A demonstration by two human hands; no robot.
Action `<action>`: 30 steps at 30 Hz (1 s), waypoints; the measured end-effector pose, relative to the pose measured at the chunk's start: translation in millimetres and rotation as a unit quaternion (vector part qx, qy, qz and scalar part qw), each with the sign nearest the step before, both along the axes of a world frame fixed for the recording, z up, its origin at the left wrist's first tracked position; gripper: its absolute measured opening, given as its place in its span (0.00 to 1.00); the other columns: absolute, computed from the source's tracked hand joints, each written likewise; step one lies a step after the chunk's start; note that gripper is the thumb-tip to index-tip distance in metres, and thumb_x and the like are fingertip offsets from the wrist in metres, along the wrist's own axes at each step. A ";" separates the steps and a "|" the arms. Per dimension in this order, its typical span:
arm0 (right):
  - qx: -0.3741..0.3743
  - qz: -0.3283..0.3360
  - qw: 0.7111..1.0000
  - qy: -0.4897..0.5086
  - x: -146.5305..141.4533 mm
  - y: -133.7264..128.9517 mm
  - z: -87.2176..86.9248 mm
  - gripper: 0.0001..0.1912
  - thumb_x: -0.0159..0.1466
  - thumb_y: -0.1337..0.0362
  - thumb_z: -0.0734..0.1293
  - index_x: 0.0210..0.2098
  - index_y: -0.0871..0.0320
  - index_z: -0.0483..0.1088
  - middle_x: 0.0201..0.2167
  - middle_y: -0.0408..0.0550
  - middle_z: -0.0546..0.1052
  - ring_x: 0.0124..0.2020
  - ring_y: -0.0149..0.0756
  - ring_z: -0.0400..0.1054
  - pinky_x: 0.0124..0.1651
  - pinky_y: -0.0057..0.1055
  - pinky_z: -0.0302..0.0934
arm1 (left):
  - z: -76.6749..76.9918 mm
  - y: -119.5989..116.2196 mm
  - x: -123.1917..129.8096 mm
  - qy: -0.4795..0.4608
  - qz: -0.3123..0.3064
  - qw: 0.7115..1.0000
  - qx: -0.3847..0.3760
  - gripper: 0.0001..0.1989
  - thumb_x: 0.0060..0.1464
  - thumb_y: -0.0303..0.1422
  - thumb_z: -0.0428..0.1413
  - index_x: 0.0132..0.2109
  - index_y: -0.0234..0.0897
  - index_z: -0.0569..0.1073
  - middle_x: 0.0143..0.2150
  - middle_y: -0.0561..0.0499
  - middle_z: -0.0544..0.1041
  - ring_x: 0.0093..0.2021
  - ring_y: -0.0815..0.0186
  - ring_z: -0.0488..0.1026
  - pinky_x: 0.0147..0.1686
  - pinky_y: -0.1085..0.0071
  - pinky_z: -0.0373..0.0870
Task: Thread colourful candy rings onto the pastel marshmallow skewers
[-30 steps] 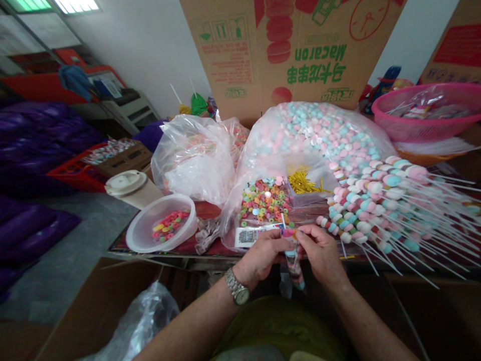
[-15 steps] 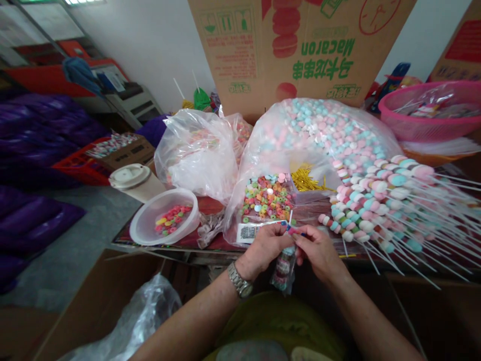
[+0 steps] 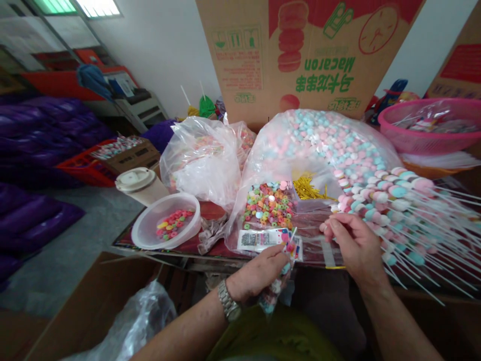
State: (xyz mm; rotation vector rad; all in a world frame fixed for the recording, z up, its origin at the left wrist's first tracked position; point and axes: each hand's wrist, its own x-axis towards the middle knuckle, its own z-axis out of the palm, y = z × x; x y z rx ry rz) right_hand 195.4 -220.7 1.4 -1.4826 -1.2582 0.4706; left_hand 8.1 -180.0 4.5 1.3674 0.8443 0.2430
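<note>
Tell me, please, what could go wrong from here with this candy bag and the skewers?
The clear candy bag pinched in the left hand hangs below the table edge, so it might slip and fall. The right hand is very near the fanned candy skewers; a careless move could knock them and scatter their thin sticks.

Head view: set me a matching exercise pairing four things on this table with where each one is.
Things:
1. metal wristwatch
2. clear plastic tub
3. pink plastic basket
4. gold twist ties

Places:
A. upper right, beyond the candy skewers
B. on the left wrist
C. beside the ring candies
D. near the left end of the table

Pairs: 1-B, 2-D, 3-A, 4-C
</note>
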 end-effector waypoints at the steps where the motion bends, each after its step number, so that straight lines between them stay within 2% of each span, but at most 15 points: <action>1: 0.036 0.050 0.990 -0.123 2.8 -3.7 2.9 0.13 0.63 0.63 0.60 0.46 0.59 0.67 0.40 0.54 0.76 0.41 0.42 0.70 0.42 0.40 0.65 | -0.4 1.3 -1.0 -0.002 -0.003 1.000 0.012 0.16 0.57 0.43 0.45 0.33 0.37 0.69 0.24 0.55 0.69 0.21 0.70 0.63 0.21 0.76 0.60; 3: 0.092 0.180 0.904 -0.377 2.3 -10.3 3.3 0.20 0.62 0.68 0.59 0.54 0.61 0.63 0.55 0.58 0.69 0.57 0.49 0.58 0.57 0.53 0.52 | -0.5 5.2 -0.4 -0.008 -0.026 0.997 0.071 0.16 0.57 0.44 0.46 0.33 0.37 0.71 0.26 0.53 0.71 0.24 0.69 0.65 0.24 0.75 0.62; 6: 0.096 0.275 0.770 -0.568 -5.1 -13.2 -6.3 0.20 0.62 0.74 0.56 0.53 0.64 0.64 0.51 0.60 0.71 0.53 0.49 0.61 0.60 0.60 0.40 | 1.3 10.5 4.3 -0.018 -0.071 0.987 0.141 0.12 0.53 0.41 0.53 0.29 0.37 0.72 0.26 0.53 0.73 0.28 0.66 0.66 0.30 0.73 0.63; 8: 0.060 0.295 0.739 -0.602 -7.3 -12.1 -11.1 0.15 0.61 0.74 0.57 0.45 0.64 0.69 0.38 0.57 0.77 0.42 0.45 0.67 0.59 0.59 0.43 | 4.0 11.4 6.5 -0.020 -0.097 0.984 0.149 0.09 0.51 0.38 0.55 0.27 0.38 0.72 0.25 0.53 0.72 0.27 0.66 0.65 0.31 0.73 0.62; 10: 0.004 0.328 0.746 -0.580 -6.2 -12.6 -10.2 0.09 0.58 0.73 0.60 0.35 0.62 0.71 0.29 0.54 0.76 0.34 0.43 0.67 0.53 0.54 0.53 | 8.2 10.4 6.1 -0.011 -0.142 0.972 0.188 0.07 0.52 0.35 0.55 0.28 0.38 0.72 0.25 0.53 0.71 0.26 0.66 0.65 0.31 0.72 0.62; 12: -0.067 0.354 0.794 -0.489 -5.0 -16.7 -6.0 0.07 0.56 0.70 0.60 0.29 0.61 0.70 0.27 0.54 0.75 0.32 0.42 0.67 0.44 0.46 0.61 | 14.1 8.5 3.9 0.032 -0.219 0.928 0.300 0.07 0.55 0.32 0.52 0.30 0.37 0.71 0.27 0.51 0.72 0.26 0.66 0.65 0.30 0.71 0.61; 15: -0.249 0.368 0.879 -0.171 -11.8 -28.2 -5.6 0.12 0.58 0.66 0.56 0.22 0.59 0.66 0.20 0.48 0.71 0.22 0.34 0.64 0.27 0.30 0.60 | 23.8 5.6 -0.1 0.086 -0.344 0.770 0.531 0.06 0.56 0.29 0.51 0.31 0.36 0.69 0.29 0.49 0.72 0.28 0.64 0.67 0.29 0.70 0.62; 17: -0.379 0.358 0.846 0.114 -23.1 -35.8 -13.0 0.15 0.56 0.63 0.54 0.14 0.57 0.60 0.10 0.41 0.62 0.12 0.29 0.57 0.18 0.24 0.54 | 28.1 4.3 -2.6 0.085 -0.365 0.687 0.623 0.04 0.56 0.27 0.52 0.32 0.35 0.69 0.29 0.48 0.72 0.29 0.63 0.67 0.30 0.68 0.63; 19: -0.414 0.338 0.777 0.332 -33.8 -39.3 -20.3 0.16 0.52 0.60 0.55 0.10 0.55 0.53 0.04 0.36 0.52 0.07 0.25 0.47 0.14 0.23 0.49 | 28.3 4.4 -5.3 0.077 -0.332 0.656 0.673 0.04 0.56 0.26 0.50 0.36 0.34 0.69 0.31 0.48 0.73 0.30 0.62 0.67 0.33 0.66 0.65; 21: -0.375 0.341 0.752 0.421 -35.6 -33.9 -17.6 0.17 0.53 0.57 0.55 0.11 0.55 0.53 0.03 0.35 0.51 0.06 0.25 0.47 0.15 0.24 0.52 | 23.8 6.2 -7.9 0.062 -0.259 0.673 0.690 0.06 0.58 0.25 0.48 0.39 0.33 0.70 0.34 0.46 0.74 0.33 0.62 0.68 0.37 0.65 0.65; 23: -0.353 0.358 0.789 0.353 -22.8 -14.9 -0.2 0.20 0.59 0.53 0.54 0.17 0.57 0.61 0.07 0.38 0.61 0.09 0.28 0.56 0.17 0.25 0.55 | 15.6 9.6 -9.3 0.039 -0.162 0.739 0.653 0.09 0.59 0.25 0.46 0.41 0.33 0.70 0.35 0.45 0.74 0.35 0.62 0.69 0.37 0.67 0.65; 25: -0.361 0.327 0.866 0.117 3.0 19.3 25.8 0.21 0.64 0.52 0.52 0.29 0.58 0.68 0.18 0.44 0.73 0.19 0.32 0.67 0.22 0.26 0.59 | 5.6 13.8 -8.6 0.022 -0.041 0.832 0.552 0.10 0.59 0.27 0.46 0.37 0.34 0.72 0.32 0.47 0.74 0.32 0.65 0.68 0.34 0.71 0.64; 26: -0.327 0.240 0.912 -0.062 18.4 40.8 37.8 0.18 0.65 0.55 0.54 0.32 0.58 0.70 0.25 0.45 0.76 0.25 0.32 0.70 0.26 0.25 0.61 | 0.6 16.0 -7.3 0.016 0.023 0.877 0.479 0.11 0.59 0.29 0.46 0.35 0.34 0.72 0.29 0.49 0.73 0.30 0.67 0.67 0.31 0.73 0.63; 27: -0.315 0.128 0.910 -0.236 33.3 63.7 47.0 0.17 0.66 0.58 0.54 0.32 0.58 0.70 0.30 0.46 0.77 0.30 0.32 0.71 0.31 0.25 0.62 | -4.0 18.2 -5.6 0.010 0.081 0.916 0.393 0.11 0.59 0.32 0.47 0.32 0.34 0.72 0.26 0.50 0.71 0.27 0.68 0.65 0.28 0.74 0.61; 30: -0.347 0.061 0.873 -0.339 63.6 126.0 51.5 0.10 0.66 0.63 0.60 0.39 0.60 0.71 0.43 0.52 0.74 0.43 0.38 0.68 0.43 0.34 0.64 | -13.3 23.8 0.1 -0.019 0.195 0.970 0.145 0.13 0.54 0.38 0.52 0.28 0.34 0.73 0.21 0.54 0.67 0.23 0.71 0.60 0.24 0.76 0.57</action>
